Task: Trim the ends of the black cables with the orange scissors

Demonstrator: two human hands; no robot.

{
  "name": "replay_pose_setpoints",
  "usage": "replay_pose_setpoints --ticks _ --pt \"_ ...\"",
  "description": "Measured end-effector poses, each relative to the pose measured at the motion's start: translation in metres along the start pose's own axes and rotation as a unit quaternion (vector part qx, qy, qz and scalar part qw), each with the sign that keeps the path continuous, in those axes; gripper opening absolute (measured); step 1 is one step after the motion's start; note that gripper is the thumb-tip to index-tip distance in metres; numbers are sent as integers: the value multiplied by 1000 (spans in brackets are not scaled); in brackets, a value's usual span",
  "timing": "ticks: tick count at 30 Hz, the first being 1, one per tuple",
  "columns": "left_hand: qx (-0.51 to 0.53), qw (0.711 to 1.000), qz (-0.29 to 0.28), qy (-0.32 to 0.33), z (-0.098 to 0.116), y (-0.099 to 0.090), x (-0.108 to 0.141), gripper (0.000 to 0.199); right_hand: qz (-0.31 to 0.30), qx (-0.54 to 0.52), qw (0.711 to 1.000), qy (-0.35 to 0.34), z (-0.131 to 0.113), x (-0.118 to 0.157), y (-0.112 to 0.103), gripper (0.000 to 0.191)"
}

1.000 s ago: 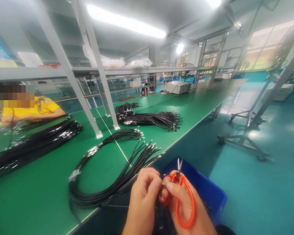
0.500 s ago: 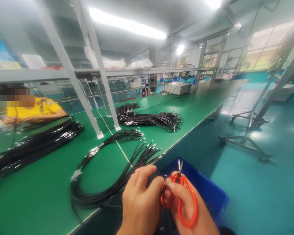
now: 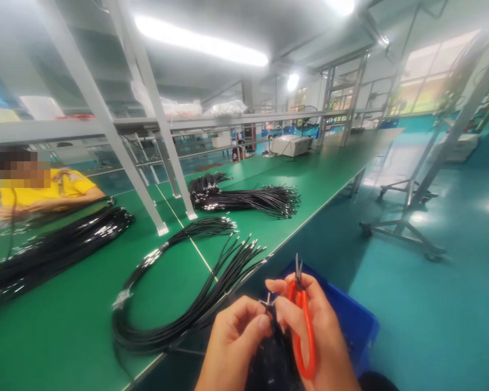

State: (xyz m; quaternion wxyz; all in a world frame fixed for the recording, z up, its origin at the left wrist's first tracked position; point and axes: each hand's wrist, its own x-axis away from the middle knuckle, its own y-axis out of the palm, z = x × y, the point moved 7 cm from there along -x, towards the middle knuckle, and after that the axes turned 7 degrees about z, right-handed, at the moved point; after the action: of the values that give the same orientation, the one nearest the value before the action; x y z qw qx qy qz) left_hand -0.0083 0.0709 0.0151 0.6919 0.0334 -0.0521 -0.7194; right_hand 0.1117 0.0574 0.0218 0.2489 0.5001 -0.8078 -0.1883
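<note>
Newly brought into view at the lower centre of the frame, a dark cable end (image 3: 271,308) with pale, prong-like tips is pinched between the thumb and forefinger of the left hand (image 3: 241,332), its other fingers curled in. The right hand (image 3: 315,320) is wrapped around red-handled scissors (image 3: 299,298), blades pointed upward and nearly together, while its thumb is set close by the pale tips and its forefinger is reached out above them; whether the tips are touched cannot be told. By this change, it may be judged, the work has been turned to the cable's tip, handled by fingertips, with the scissors kept ready but not applied.

Half a second earlier, the left hand was seen with its fingers raised and spread, and no such dark end was shown between the hands; the blades were parted in a wider V, and both handle loops were visible, where one is now mostly hidden.

Left unchanged on the green tabletop (image 3: 77,336) are a curved cable bundle (image 3: 146,341) at centre left and another bundle (image 3: 244,200) in the middle of the frame. A blue bin (image 3: 361,320) is seen behind the right hand, and a person in yellow (image 3: 71,184) is seated at far left.
</note>
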Motion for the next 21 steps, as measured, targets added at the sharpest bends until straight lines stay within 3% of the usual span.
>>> replay_pose_setpoints --ticks 4,9,14,17,21 --pt "20 1000 8 -10 -1 0 0 29 -18 14 1000 -6 2 1 7 31" --pt "17 999 10 -32 -6 -3 -2 31 13 95 987 -129 -7 2 -4 21" --pt "33 999 2 -32 -1 2 0 29 16 203 941 -272 -19 9 -2 16" --pt "42 999 10 -12 5 3 1 27 54 252 899 -353 -25 16 0 18" --pt "24 999 27 -6 4 -5 0 24 91 279 872 -391 -24 22 -6 20"
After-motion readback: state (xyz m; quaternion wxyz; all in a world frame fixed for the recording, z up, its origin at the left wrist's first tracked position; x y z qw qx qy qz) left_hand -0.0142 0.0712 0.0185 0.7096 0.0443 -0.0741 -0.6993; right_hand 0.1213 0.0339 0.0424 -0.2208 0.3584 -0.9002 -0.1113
